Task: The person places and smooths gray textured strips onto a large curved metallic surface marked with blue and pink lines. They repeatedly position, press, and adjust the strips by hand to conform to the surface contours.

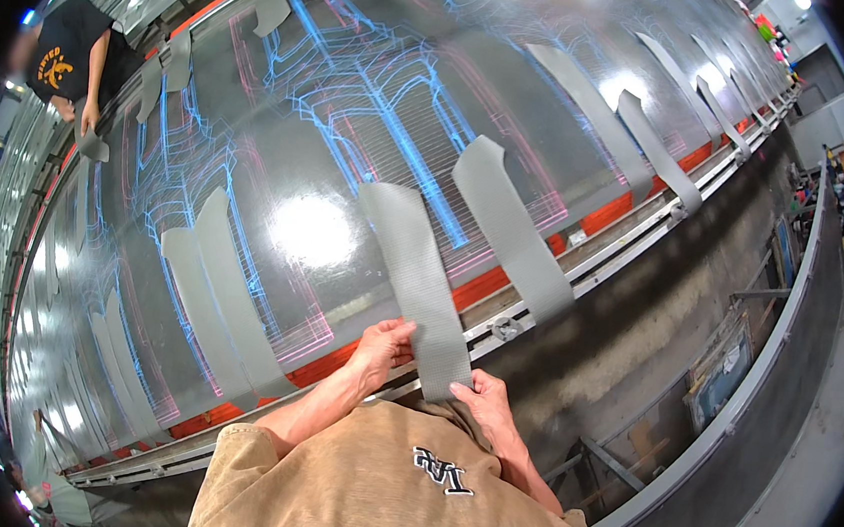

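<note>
A long grey fabric piece (pixel 413 253) lies over the front edge of a dark table (pixel 338 301), its near end hanging toward me. My left hand (pixel 382 352) pinches its left edge. My right hand (pixel 483 401) grips the near right corner between thumb and fingers. Just to the right, a similar grey piece (pixel 514 226) lies flat with its end over the rail. Blue and pink printed lines (pixel 415 168) run across the tabletop beyond the pieces.
A metal rail (pixel 496 332) with a round knob runs along the table's front edge, beside an orange-red strip (pixel 480 287). More grey pieces (pixel 223 296) lie along both sides. Across the table, a person in a black shirt (pixel 74 57) handles another piece. A curved metal barrier (pixel 730 416) stands at right.
</note>
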